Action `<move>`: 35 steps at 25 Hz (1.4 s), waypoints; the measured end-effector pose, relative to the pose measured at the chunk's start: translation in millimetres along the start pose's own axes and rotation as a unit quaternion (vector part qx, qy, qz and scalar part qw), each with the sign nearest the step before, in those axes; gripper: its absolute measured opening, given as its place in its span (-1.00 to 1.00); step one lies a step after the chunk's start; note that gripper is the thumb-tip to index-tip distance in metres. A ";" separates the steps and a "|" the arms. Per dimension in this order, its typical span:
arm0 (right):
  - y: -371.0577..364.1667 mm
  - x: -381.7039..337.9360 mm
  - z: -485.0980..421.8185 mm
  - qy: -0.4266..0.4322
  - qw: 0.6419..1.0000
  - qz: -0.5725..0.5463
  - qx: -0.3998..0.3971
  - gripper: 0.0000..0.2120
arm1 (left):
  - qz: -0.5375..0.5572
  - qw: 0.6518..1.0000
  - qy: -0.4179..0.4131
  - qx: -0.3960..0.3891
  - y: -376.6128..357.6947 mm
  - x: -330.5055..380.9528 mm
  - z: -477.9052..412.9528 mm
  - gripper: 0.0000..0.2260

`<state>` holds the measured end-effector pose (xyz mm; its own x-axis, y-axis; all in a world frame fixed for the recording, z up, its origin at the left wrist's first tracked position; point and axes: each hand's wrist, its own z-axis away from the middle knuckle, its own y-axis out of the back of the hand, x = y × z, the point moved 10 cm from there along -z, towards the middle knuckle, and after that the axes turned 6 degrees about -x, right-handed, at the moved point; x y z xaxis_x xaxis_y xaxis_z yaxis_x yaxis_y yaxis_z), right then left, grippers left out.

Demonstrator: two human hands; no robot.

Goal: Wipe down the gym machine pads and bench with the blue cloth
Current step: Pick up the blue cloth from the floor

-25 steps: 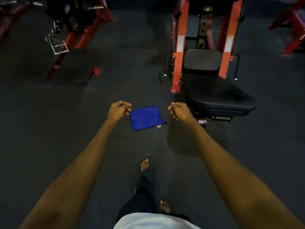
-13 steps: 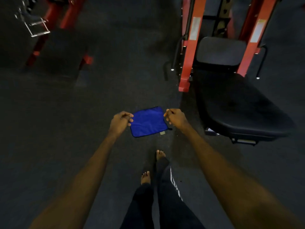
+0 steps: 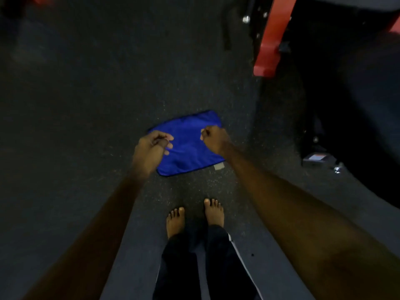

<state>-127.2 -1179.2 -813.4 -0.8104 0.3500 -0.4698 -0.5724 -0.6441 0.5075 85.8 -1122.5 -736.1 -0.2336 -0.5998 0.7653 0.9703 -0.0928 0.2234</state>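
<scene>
The blue cloth (image 3: 188, 148) lies flat on the dark rubber floor, with a small white tag at its near right corner. My left hand (image 3: 151, 149) hovers over the cloth's left edge with its fingers curled. My right hand (image 3: 214, 140) is a loose fist over the cloth's right edge. Neither hand plainly holds the cloth, and I cannot tell whether they touch it. The machine's black bench pad (image 3: 359, 100) fills the right side, blurred and dark.
A red upright of the gym machine frame (image 3: 271, 37) stands at the upper right, its foot on the floor beside the bench. Metal brackets (image 3: 318, 158) sit under the bench. My bare feet (image 3: 194, 217) stand just behind the cloth.
I have stepped closer and the view has tilted down. Both hands have moved inward from beside the cloth to over its left and right edges. The cloth stays on the floor.
</scene>
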 end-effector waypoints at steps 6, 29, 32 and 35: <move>-99.3 99.7 -93.0 0.013 0.978 0.192 -0.086 -0.47 | -0.008 1.000 0.007 -0.007 -32.9 -99.5 -89.2 -0.78; -33.6 -9.6 -29.6 0.117 0.985 0.122 -0.018 -0.68 | 0.002 0.998 -0.045 -0.045 -68.5 27.3 -54.6 -0.82; 56.7 -60.5 28.3 0.116 0.991 0.056 0.023 -0.70 | 0.014 0.992 -0.113 -0.049 -69.7 143.2 -16.4 -0.82; 144.7 -109.8 112.7 0.126 0.990 0.026 0.048 -0.81 | 0.021 0.985 -0.164 -0.054 -55.3 258.1 36.4 -0.82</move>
<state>-135.1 -1234.2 -607.0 -0.7886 0.1293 -0.6012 -0.5503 -0.5846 0.5962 -30.4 -1243.2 -528.9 -0.1842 -0.3184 0.9299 0.9763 -0.1684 0.1357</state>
